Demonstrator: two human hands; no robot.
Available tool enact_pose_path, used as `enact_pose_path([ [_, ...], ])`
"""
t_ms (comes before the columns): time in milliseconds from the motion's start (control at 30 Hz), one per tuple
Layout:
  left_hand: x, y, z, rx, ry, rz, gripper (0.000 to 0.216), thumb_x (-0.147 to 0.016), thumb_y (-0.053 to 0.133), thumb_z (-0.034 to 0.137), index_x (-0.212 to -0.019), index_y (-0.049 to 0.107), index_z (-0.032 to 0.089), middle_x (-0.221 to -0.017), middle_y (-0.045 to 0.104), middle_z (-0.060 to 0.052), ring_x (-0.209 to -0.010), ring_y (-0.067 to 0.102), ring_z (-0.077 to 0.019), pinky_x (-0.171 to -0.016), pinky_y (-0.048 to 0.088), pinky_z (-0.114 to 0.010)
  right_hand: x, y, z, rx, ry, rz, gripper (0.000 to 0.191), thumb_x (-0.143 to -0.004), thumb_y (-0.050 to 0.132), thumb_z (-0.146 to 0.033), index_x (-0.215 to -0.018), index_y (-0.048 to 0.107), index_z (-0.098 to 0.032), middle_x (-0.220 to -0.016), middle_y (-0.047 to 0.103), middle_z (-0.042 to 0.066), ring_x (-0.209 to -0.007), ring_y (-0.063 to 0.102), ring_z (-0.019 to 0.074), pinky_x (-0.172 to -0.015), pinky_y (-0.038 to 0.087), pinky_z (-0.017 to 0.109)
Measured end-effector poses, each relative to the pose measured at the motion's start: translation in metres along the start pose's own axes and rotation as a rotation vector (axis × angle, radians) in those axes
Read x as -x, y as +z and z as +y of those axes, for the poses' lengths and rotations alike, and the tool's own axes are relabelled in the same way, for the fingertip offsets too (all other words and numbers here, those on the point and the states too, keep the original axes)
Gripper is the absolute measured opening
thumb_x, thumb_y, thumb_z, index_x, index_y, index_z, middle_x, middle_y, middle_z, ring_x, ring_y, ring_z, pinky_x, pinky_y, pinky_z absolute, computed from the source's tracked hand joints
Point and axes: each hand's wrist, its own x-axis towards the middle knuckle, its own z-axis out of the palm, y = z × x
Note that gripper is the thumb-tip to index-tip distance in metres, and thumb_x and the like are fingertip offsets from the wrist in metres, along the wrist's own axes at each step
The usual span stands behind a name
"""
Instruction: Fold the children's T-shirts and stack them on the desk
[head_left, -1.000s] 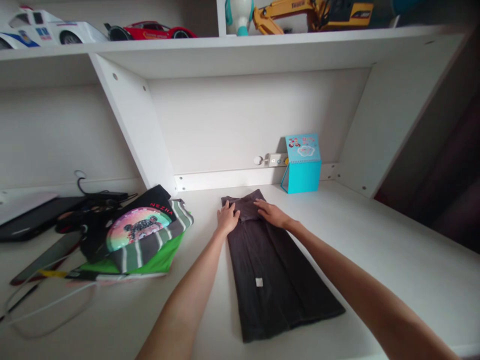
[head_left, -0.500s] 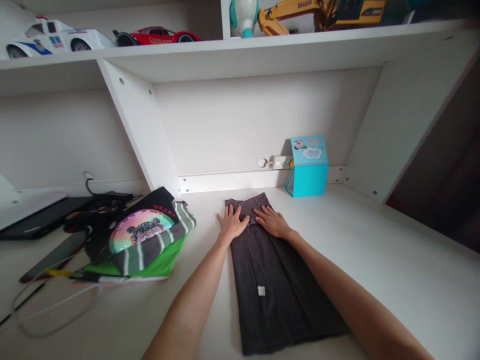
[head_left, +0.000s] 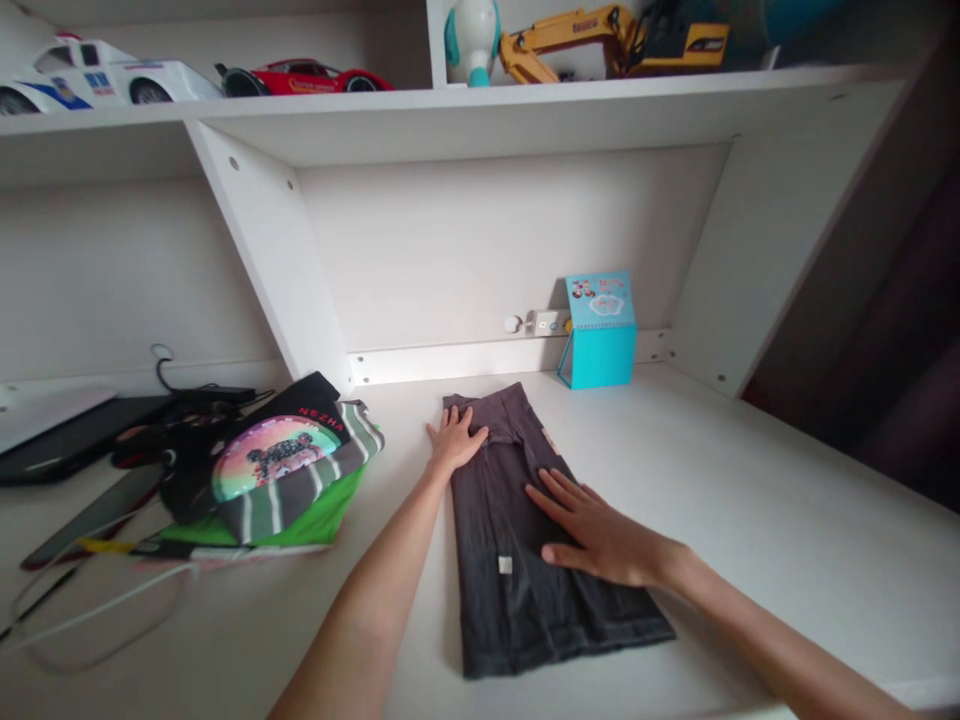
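A dark grey garment [head_left: 491, 510] lies folded lengthwise on the white desk, its narrower end towards the wall. Its exact kind is not plain. A small white patch [head_left: 505, 565] shows on its lower half. My left hand [head_left: 456, 438] rests flat on the far left corner of the cloth, fingers spread. Across the garment's right side, around the middle, my right hand [head_left: 596, 530] lies palm down with its fingers stretched out. Neither hand grips anything.
Left of the garment is a pile of clothes [head_left: 281, 460] with a black printed top. Beyond it are a black laptop-like device [head_left: 82, 435] and loose cables [head_left: 112, 605]. A blue desk calendar [head_left: 602, 355] stands by the wall. Toy vehicles [head_left: 322, 78] sit on the shelf above.
My right hand has slid from the far end of the garment towards me, down its right side. My left hand stays on the far left corner. The view has shifted slightly.
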Motion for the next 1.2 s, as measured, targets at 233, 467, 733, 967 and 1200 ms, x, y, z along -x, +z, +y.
enact_pose_path([
  [233,0.017,-0.016,0.011,0.131,0.272,0.139,0.045,-0.089,0.037,0.037,-0.133,0.036,0.033,-0.147,0.021,0.000,-0.135,0.015,-0.0217,-0.105,0.012,-0.054,0.097,0.030,-0.041,-0.049,-0.018,0.083,0.079,-0.077,0.047,-0.061,-0.138,0.003,-0.037,-0.145,0.006,-0.001,-0.132,0.008,0.0285,-0.105,0.021,0.053],
  [467,0.047,-0.022,0.042,0.086,0.419,-0.201,0.058,-0.086,0.037,0.053,-0.137,0.031,0.027,-0.145,0.023,-0.006,-0.135,0.012,-0.0264,-0.104,0.014,-0.055,0.092,0.059,-0.030,0.025,-0.007,0.203,0.088,-0.071,0.051,-0.064,-0.140,0.004,-0.035,-0.144,0.008,0.002,-0.131,0.013,0.0323,-0.103,0.022,0.058],
  [733,0.200,-0.080,0.029,0.082,0.684,-0.458,0.071,-0.080,0.040,0.063,-0.141,0.015,0.035,-0.147,0.013,-0.001,-0.135,0.013,-0.0234,-0.107,0.022,-0.041,0.088,0.072,-0.017,0.132,-0.063,0.275,0.092,-0.068,0.053,-0.066,-0.141,0.005,-0.034,-0.143,0.015,0.004,-0.126,0.026,0.0354,-0.097,0.035,0.055],
  [967,0.269,-0.038,-0.008,-0.251,0.859,0.141,0.064,-0.089,0.042,0.042,-0.143,0.013,0.022,-0.136,0.041,-0.006,-0.123,0.040,-0.0203,-0.102,0.031,-0.028,0.086,0.069,-0.023,0.384,-0.195,0.531,0.093,-0.072,0.051,-0.064,-0.144,0.010,-0.022,-0.137,0.034,0.011,-0.116,0.045,0.0313,-0.087,0.048,0.041],
  [1200,0.282,-0.030,-0.009,0.026,0.824,0.398,0.050,-0.093,0.035,0.032,-0.141,0.021,0.026,-0.108,0.065,0.003,-0.103,0.057,-0.0083,-0.091,0.040,-0.013,0.105,0.069,-0.031,0.286,-0.220,0.573,0.079,-0.079,0.055,-0.037,-0.144,0.012,-0.026,-0.127,0.049,0.003,-0.106,0.056,0.0229,-0.079,0.054,0.029],
])
